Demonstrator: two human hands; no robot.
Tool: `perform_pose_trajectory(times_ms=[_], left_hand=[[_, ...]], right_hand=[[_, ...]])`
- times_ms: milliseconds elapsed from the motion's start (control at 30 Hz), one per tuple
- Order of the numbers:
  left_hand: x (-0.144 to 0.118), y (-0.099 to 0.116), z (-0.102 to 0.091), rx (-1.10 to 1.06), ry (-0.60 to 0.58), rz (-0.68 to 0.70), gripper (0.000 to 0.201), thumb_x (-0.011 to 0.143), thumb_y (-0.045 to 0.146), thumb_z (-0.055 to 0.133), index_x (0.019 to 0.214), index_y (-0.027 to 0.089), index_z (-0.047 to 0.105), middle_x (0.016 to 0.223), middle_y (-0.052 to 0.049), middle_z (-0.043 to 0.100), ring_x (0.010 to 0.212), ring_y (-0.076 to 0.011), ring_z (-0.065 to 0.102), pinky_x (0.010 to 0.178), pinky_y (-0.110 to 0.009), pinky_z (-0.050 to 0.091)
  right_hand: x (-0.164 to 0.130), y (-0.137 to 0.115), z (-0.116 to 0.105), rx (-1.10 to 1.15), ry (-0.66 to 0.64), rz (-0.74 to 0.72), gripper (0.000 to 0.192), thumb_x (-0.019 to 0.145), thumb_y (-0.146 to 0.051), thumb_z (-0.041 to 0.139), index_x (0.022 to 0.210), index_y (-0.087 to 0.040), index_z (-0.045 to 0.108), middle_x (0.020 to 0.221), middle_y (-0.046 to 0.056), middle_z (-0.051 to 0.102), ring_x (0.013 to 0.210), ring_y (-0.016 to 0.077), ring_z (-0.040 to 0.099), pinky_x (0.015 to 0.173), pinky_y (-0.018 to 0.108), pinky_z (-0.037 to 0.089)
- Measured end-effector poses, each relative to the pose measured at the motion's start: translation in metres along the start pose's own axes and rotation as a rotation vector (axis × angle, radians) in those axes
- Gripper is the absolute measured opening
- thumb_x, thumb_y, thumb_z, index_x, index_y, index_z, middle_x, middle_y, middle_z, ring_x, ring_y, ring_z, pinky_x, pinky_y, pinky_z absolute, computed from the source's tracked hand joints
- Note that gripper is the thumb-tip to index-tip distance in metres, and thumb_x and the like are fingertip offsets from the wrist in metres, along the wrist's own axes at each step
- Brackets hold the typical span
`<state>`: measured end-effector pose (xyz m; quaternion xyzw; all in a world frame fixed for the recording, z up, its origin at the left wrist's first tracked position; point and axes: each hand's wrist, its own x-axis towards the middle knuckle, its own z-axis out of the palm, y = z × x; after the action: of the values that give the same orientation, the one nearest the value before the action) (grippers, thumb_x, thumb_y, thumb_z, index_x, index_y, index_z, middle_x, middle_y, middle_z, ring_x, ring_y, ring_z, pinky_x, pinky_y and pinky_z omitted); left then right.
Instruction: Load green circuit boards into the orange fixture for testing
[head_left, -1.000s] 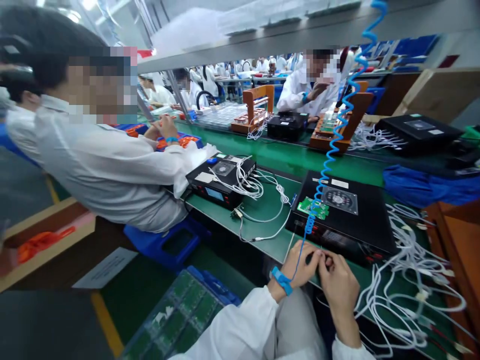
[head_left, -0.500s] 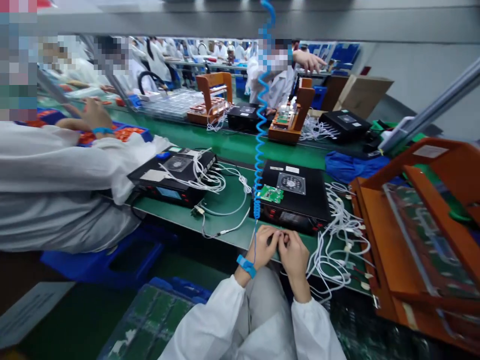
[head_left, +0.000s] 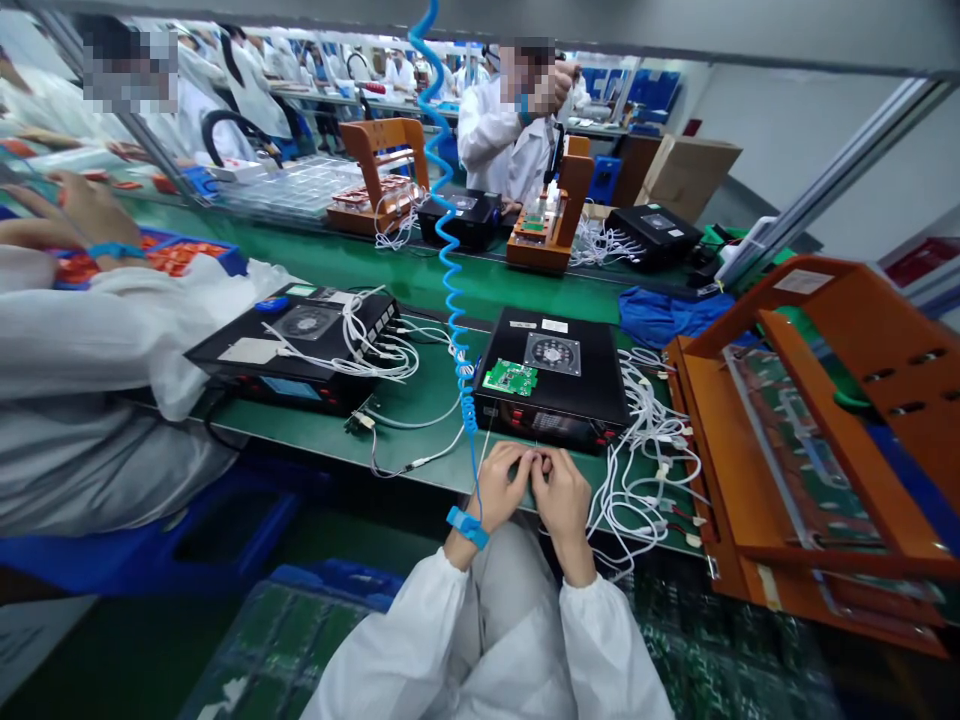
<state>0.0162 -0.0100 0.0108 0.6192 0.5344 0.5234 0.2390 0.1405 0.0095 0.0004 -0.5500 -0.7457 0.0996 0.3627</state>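
My left hand and my right hand meet fingertip to fingertip at the bench's front edge, just before a black box with a fan. Both are closed in a pinch; anything between the fingers is too small or hidden to make out. Around my left wrist sits a blue wrist strap, joined to a coiled blue cord hanging from above. A green circuit board lies on the front left of the box's top. White cables bunch to the right of my right hand.
An orange fixture stands at the right. On the left is a second black box with white cables, beside a co-worker's sleeve. Below the bench lies a tray of green boards. Another person works across the bench.
The view has shifted, so the bench and boxes appear further left. My hands stay pinched together. The person opposite has drawn a raised hand in closer to the head.
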Motion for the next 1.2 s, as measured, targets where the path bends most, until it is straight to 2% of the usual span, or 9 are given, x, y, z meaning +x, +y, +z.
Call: perform_pose_trajectory(times_ms=[1200], left_hand=[[-0.0003,-0.0008,0.0005,0.006,0.010,0.010,0.023,0.100,0.025,0.049,0.098,0.020,0.071,0.095,-0.008,0.072,0.097,-0.0222,0.063,0.089,-0.039,0.053]], right_hand=[[-0.0011,0.0000,0.0008,-0.020,0.014,-0.001,0.027,0.099,-0.035,0.047,0.090,-0.018,0.066,0.074,0.002,0.057,0.065,0.0148,0.054,0.063,0.024,0.037]])
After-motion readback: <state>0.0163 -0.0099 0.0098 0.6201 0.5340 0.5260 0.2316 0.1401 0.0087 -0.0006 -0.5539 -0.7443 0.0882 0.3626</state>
